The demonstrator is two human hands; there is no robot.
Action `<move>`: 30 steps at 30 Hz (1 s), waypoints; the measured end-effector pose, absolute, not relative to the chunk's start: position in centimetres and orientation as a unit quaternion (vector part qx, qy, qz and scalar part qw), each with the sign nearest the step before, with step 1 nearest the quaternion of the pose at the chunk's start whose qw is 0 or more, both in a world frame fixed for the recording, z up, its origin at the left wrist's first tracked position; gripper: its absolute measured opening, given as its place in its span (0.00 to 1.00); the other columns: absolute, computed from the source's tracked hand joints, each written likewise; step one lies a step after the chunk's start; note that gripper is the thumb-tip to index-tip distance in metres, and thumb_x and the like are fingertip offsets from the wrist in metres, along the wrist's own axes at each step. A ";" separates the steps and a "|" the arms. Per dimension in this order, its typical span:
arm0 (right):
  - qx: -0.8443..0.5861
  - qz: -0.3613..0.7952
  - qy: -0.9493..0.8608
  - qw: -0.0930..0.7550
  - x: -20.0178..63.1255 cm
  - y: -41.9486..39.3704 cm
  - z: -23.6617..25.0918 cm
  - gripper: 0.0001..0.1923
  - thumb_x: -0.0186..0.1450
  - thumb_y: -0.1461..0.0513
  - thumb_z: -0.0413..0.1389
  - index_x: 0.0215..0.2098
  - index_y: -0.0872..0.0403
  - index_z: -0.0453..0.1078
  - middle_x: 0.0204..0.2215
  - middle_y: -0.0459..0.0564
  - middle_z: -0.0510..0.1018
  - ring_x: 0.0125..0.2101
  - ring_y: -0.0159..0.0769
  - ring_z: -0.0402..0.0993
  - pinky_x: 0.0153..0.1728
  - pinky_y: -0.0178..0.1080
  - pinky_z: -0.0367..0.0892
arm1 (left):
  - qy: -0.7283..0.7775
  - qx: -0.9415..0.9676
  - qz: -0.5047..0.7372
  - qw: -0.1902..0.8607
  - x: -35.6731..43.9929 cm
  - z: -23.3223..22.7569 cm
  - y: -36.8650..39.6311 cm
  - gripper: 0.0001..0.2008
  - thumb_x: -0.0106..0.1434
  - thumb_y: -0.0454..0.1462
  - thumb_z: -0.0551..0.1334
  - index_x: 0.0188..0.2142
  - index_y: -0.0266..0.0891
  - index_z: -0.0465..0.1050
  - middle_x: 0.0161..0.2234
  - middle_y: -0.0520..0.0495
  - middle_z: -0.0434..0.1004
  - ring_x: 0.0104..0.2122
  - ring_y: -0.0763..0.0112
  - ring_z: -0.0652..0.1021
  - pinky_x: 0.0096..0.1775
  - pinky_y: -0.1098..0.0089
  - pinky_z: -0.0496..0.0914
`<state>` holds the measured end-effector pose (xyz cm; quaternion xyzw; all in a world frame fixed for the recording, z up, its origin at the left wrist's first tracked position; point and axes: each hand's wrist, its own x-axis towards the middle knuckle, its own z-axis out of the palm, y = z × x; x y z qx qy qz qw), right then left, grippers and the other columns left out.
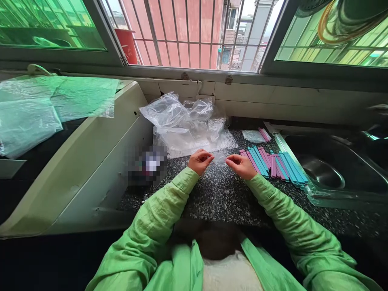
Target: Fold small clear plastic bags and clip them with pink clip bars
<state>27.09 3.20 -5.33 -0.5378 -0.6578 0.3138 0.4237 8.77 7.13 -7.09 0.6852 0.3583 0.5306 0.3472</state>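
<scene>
A small clear plastic bag (220, 159) is stretched between my two hands above the speckled countertop (218, 198). My left hand (200, 161) pinches its left edge between thumb and fingers. At the other edge, my right hand (241, 165) pinches it the same way. Just right of my right hand lie several flat pink and teal sticks (274, 165) in a row. Behind my hands is a heap of clear plastic bags (194, 125). Whether anything is inside the small bag is hard to make out.
A dark sink (321, 165) with a metal rim is on the right. Near it lie a clear packet (253, 136) and a pink bundle (264, 135). On the left stands a pale appliance (100, 161) with plastic sheets (60, 97) on top. A barred window (188, 36) is behind.
</scene>
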 end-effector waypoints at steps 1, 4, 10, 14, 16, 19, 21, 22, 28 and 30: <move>-0.540 0.307 -0.655 0.430 27.2 3.2 -5.4 0.14 0.52 0.52 0.56 0.26 0.55 0.71 0.23 0.48 0.76 0.25 0.32 0.70 0.27 0.36 0.67 | 0.366 0.675 0.540 0.345 8.7 -7.0 7.2 0.12 0.51 0.44 0.62 0.21 0.37 0.71 0.20 0.53 0.62 0.19 0.80 0.62 0.23 0.75 0.60; -0.548 0.264 -0.654 0.449 27.5 3.2 -5.7 0.13 0.54 0.53 0.55 0.28 0.55 0.71 0.25 0.49 0.77 0.27 0.33 0.71 0.29 0.37 0.68 | 0.381 0.653 0.559 0.341 8.4 -6.9 7.4 0.14 0.51 0.45 0.62 0.19 0.37 0.69 0.19 0.53 0.61 0.20 0.79 0.63 0.23 0.75 0.60; -0.517 0.130 -0.696 0.481 27.0 2.8 -5.7 0.07 0.57 0.58 0.54 0.30 0.53 0.70 0.25 0.48 0.72 0.26 0.32 0.68 0.29 0.37 0.67 | 0.380 0.678 0.530 0.338 8.4 -6.8 7.1 0.12 0.51 0.44 0.62 0.20 0.37 0.71 0.21 0.52 0.63 0.19 0.80 0.62 0.23 0.76 0.60; -0.514 0.104 -0.704 0.479 26.9 2.6 -5.6 0.06 0.58 0.60 0.53 0.30 0.53 0.70 0.26 0.48 0.71 0.27 0.32 0.67 0.29 0.37 0.67 | 0.367 0.689 0.533 0.325 8.5 -6.8 6.8 0.10 0.52 0.42 0.61 0.21 0.37 0.72 0.21 0.53 0.62 0.18 0.81 0.62 0.22 0.76 0.59; -0.514 0.104 -0.704 0.479 27.0 2.7 -5.6 0.05 0.58 0.60 0.53 0.29 0.53 0.69 0.25 0.47 0.71 0.27 0.32 0.68 0.29 0.37 0.66 | 0.362 0.691 0.537 0.322 8.5 -6.7 6.8 0.10 0.53 0.41 0.61 0.21 0.37 0.71 0.21 0.53 0.62 0.18 0.81 0.62 0.22 0.76 0.60; -0.512 0.107 -0.710 0.472 27.0 2.8 -5.8 0.05 0.58 0.60 0.53 0.27 0.53 0.68 0.24 0.47 0.71 0.27 0.33 0.68 0.29 0.37 0.66 | 0.362 0.695 0.533 0.319 8.5 -6.7 6.8 0.10 0.53 0.41 0.61 0.21 0.37 0.71 0.20 0.53 0.62 0.18 0.81 0.61 0.22 0.76 0.60; -0.513 0.103 -0.716 0.462 27.0 2.9 -5.8 0.05 0.58 0.60 0.53 0.25 0.53 0.67 0.23 0.47 0.71 0.27 0.33 0.67 0.29 0.37 0.65 | 0.368 0.696 0.528 0.317 8.5 -6.7 6.8 0.10 0.53 0.42 0.61 0.21 0.37 0.71 0.20 0.53 0.62 0.18 0.81 0.62 0.22 0.76 0.60; -0.514 0.096 -0.720 0.457 27.0 2.9 -5.8 0.06 0.58 0.60 0.52 0.25 0.53 0.66 0.22 0.47 0.71 0.27 0.33 0.67 0.30 0.38 0.65 | 0.371 0.697 0.526 0.317 8.5 -6.7 6.7 0.10 0.53 0.42 0.61 0.21 0.37 0.71 0.20 0.53 0.62 0.18 0.81 0.62 0.22 0.76 0.60; -0.513 0.034 -0.746 0.422 27.1 2.9 -5.6 0.07 0.60 0.61 0.48 0.24 0.52 0.62 0.23 0.48 0.69 0.27 0.35 0.65 0.31 0.38 0.62 | 0.362 0.697 0.529 0.321 8.5 -6.7 6.9 0.09 0.53 0.39 0.61 0.21 0.37 0.71 0.21 0.52 0.62 0.19 0.80 0.63 0.23 0.75 0.60; -0.519 0.010 -0.749 0.413 27.2 3.0 -5.6 0.07 0.60 0.61 0.47 0.25 0.52 0.61 0.23 0.48 0.68 0.28 0.35 0.64 0.31 0.38 0.61 | 0.369 0.693 0.524 0.329 8.4 -6.8 7.0 0.08 0.53 0.38 0.61 0.20 0.37 0.70 0.21 0.52 0.63 0.19 0.80 0.64 0.23 0.75 0.60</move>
